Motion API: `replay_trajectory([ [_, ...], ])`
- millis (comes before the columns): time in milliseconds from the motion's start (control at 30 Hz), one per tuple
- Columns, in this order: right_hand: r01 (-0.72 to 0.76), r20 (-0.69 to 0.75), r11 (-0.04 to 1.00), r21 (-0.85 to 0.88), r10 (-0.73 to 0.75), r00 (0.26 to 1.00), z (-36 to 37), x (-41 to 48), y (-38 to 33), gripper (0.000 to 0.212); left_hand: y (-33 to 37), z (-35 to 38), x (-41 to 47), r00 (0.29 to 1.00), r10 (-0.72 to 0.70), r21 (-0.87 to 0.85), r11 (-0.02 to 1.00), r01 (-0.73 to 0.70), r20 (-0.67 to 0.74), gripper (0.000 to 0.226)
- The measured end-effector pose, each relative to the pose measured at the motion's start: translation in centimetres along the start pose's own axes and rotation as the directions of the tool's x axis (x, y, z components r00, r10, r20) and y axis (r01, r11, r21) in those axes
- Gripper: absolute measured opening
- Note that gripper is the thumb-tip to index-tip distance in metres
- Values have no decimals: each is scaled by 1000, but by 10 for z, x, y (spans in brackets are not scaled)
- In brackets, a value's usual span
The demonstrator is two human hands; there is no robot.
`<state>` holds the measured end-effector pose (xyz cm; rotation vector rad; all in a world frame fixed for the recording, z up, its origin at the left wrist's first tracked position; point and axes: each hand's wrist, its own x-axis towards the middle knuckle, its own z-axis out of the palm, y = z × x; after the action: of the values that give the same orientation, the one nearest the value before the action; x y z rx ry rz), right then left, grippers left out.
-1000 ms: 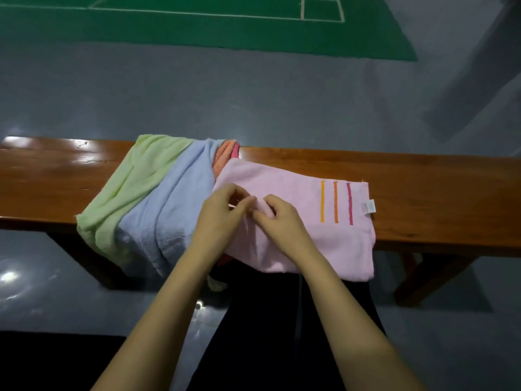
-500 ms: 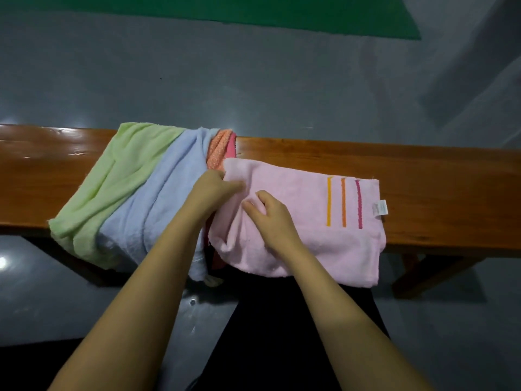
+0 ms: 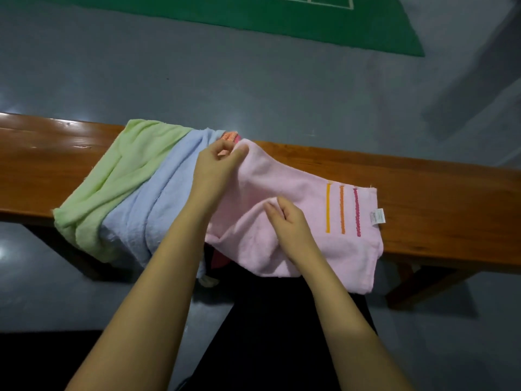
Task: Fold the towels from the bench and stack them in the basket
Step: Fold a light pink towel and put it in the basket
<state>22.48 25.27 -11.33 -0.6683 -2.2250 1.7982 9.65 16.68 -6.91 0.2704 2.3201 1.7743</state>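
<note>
Grey floor runs behind a long wooden bench (image 3: 423, 187), with a green court mat (image 3: 253, 18) at the far edge. You have the pink towel (image 3: 296, 187) on the bench in front of you, its near part hanging off the near edge over your dark lap. Your left hand (image 3: 217, 167) pinches the towel's far left corner, lifted off the wood; your right hand (image 3: 287, 221) pinches a raised fold near the middle.

Just left of it, the blue towel (image 3: 158, 204) and green towel (image 3: 118, 176) are draped across the bench, with an orange towel (image 3: 229, 135) peeking out behind your left hand. No basket is in view.

Your risk, as I judge it: the pink towel touches or overlaps the blue one at the left, so a quick pull could drag the pile. The overhanging part could also slide off the near edge if you let go with both hands.

To the right, past the striped end (image 3: 342, 208) and its label (image 3: 376, 215), the bench is bare wood, giving you room to lay the fold out.
</note>
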Motion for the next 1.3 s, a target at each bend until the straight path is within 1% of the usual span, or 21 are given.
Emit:
replay_trajectory([
  [67,87,-42,995,41,-86,995,-9,-17,-7,15,0,-1,-21,998,60,12,998,-60,-22,17],
  [133,147,-81,985,87,-140,987,-16,-33,-16,12,0,-2,-41,993,119,1,993,-119,7,14],
  [200,158,-107,978,137,-144,984,-23,-44,-26,15,1,0,-62,987,158,-33,987,-157,28,10],
  [300,149,-123,976,157,-130,984,-31,-53,-34,23,4,7,-92,979,193,-91,978,-187,62,6],
  [367,149,-123,975,165,-129,984,-34,-58,-36,24,4,9,-108,973,205,-86,977,-197,104,4],
  [433,164,-115,971,175,-145,983,-35,-62,-37,26,2,9,-119,960,238,-57,971,-232,144,9],
  [533,165,-94,976,141,-153,984,-37,-67,-34,30,-3,6,-130,929,331,36,940,-341,166,14],
  [733,123,-111,990,64,-115,987,-37,-77,-33,32,-5,0,-140,905,369,79,917,-392,209,15],
  [867,110,-37,992,54,-108,993,-40,-79,-36,39,0,-2,-143,879,403,88,896,-436,253,18],
  [933,109,-46,994,17,-108,993,-41,-79,-36,32,1,-3,-145,875,404,86,894,-439,266,18],
  [1000,107,-69,994,-6,-107,992,-42,-79,-35,25,-1,-5,-151,891,375,89,909,-408,256,18],
  [1067,102,-94,995,1,-101,990,-44,-79,-36,19,-10,-12,-158,895,375,137,900,-414,241,19],
  [1100,100,-105,995,14,-98,990,-46,-80,-36,16,-17,-16,-162,882,399,181,876,-448,251,18],
  [1167,99,-118,995,31,-95,988,-49,-80,-38,13,-32,-23,-170,843,439,267,811,-521,312,17],
  [1233,101,-127,994,41,-96,987,-50,-80,-40,10,-47,-26,-176,827,427,353,759,-547,365,22],
  [1300,105,-135,992,64,-96,986,-50,-80,-42,10,-56,-27,-179,840,381,453,716,-532,386,32],
])
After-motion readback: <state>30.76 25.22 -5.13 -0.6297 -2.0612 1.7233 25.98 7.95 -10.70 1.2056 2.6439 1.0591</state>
